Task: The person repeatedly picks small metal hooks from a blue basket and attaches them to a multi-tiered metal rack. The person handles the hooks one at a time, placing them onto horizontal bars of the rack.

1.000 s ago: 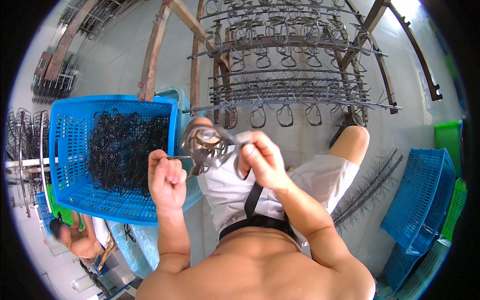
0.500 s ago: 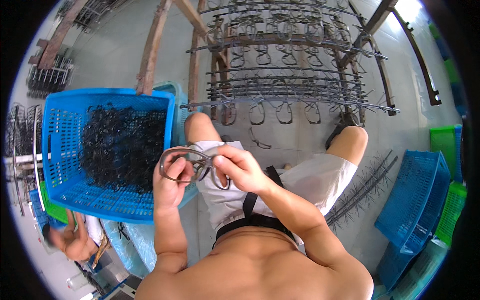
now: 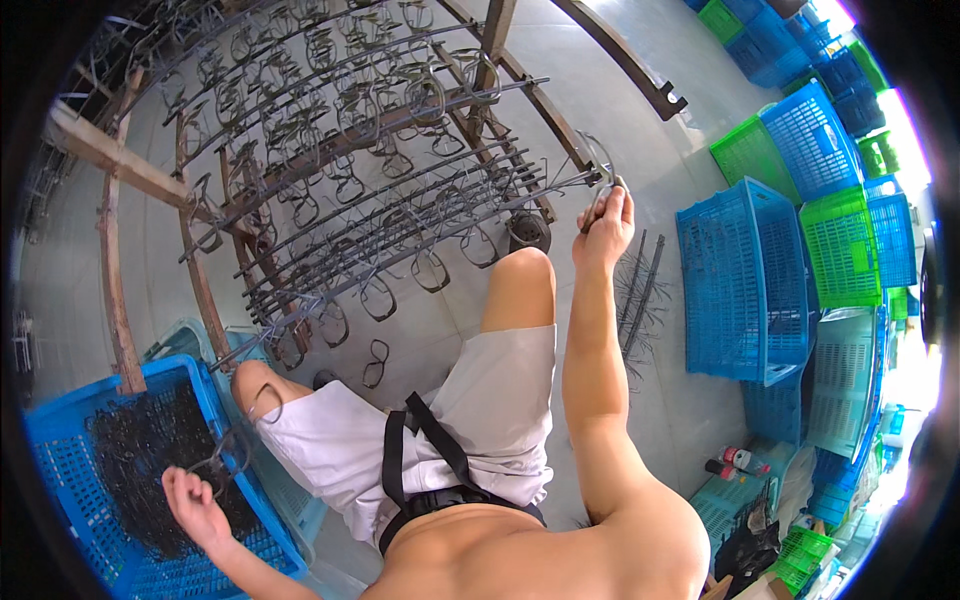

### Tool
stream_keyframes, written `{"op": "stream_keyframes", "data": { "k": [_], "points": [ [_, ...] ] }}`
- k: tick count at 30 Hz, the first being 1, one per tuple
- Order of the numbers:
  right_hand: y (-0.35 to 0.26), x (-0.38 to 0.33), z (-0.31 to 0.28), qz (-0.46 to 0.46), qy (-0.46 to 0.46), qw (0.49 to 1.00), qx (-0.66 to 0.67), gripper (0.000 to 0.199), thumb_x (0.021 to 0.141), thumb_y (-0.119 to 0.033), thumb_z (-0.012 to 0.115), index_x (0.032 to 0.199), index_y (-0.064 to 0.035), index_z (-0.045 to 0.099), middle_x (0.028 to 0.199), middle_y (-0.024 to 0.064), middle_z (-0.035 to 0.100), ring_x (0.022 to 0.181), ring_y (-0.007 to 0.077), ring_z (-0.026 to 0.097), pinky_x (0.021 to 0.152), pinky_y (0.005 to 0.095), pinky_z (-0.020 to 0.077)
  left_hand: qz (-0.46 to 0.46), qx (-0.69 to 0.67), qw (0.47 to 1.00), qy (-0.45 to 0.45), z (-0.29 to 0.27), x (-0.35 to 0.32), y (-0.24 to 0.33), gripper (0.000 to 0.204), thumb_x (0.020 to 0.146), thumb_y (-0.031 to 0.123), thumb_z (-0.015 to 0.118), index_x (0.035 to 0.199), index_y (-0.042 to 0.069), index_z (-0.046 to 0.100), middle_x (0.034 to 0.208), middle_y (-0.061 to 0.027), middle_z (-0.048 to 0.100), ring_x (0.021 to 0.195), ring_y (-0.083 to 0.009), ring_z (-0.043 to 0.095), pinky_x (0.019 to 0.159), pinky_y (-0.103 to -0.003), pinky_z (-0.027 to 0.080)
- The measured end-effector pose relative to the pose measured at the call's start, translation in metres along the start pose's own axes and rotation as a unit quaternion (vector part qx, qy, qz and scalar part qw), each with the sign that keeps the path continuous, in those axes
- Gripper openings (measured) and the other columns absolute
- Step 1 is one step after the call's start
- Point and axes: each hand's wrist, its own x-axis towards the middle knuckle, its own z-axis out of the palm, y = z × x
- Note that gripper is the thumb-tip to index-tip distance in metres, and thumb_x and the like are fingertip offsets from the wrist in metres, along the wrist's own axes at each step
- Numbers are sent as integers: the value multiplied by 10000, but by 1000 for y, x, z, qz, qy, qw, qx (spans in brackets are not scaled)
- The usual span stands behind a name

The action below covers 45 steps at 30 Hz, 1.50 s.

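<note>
My right hand, arm stretched forward, pinches a grey eyeglass frame at the right end of a thin rack bar. Whether that frame touches the bar, I cannot tell. At the lower left my left hand has its fingers curled at another eyeglass frame, dark and partly smeared by motion. This hand is above a blue basket heaped with dark eyeglass frames.
Ahead stands a wooden rack whose bars carry many hanging eyeglass frames. One loose frame lies on the floor between my legs. Bristled rods lie right of my arm; blue baskets and green crates stack beyond.
My view has swung right. My hands, earlier together over my lap with eyeglass frames, have parted: the right reached out to the bar's end, the left went toward the basket.
</note>
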Motion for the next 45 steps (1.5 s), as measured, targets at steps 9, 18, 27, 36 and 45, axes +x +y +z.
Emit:
{"op": "stream_keyframes", "data": {
  "k": [9, 18, 27, 36, 45],
  "points": [
    [8, 15, 8, 91, -40, 995, -31, 141, 932, -168, 488, 981, -58, 562, 594, -35, 427, 429, 46, 327, 365, 217, 254, 110, -241, 964, 26, -187, 65, 24, 178, 930, 86, 434, 759, 36, 435, 717, -35, 444, 640, -113, 425, 550, -211, 365],
    [6, 22, 4, 118, -83, 989, -41, 115, 918, -154, 514, 912, -50, 563, 590, -28, 430, 416, 63, 344, 359, 220, 269, 0, -3, 998, 55, -150, 79, -56, 217, 920, 137, 515, 1099, 14, 529, 857, -42, 588, 822, -152, 566, 864, -319, 455],
    [16, 11, 9, 69, -131, 985, -90, 175, 921, -193, 531, 972, -41, 603, 558, -51, 376, 434, 39, 324, 379, 206, 270, -117, -85, 986, 86, -105, 63, -93, 379, 855, 276, 578, 1101, -6, 517, 664, 8, 512, 667, -103, 526, 830, -314, 474],
    [16, -1, 16, -55, -140, 923, -355, 252, 905, -186, 555, 1090, -28, 622, 689, -47, 536, 640, 46, 449, 589, 209, 390, -317, 164, 928, 108, -89, 78, -95, 228, 893, 349, 551, 767, 159, 547, 490, 51, 404, 436, -76, 383, 413, -205, 302],
    [17, 15, 7, -25, -107, 954, -279, 240, 930, -232, 519, 1000, -28, 623, 555, -82, 382, 474, 15, 327, 418, 205, 276, -152, 69, 985, -49, -68, 74, -64, 216, 915, 285, 519, 1035, 107, 548, 887, 14, 570, 646, -79, 484, 551, -225, 367]
  ]
}}
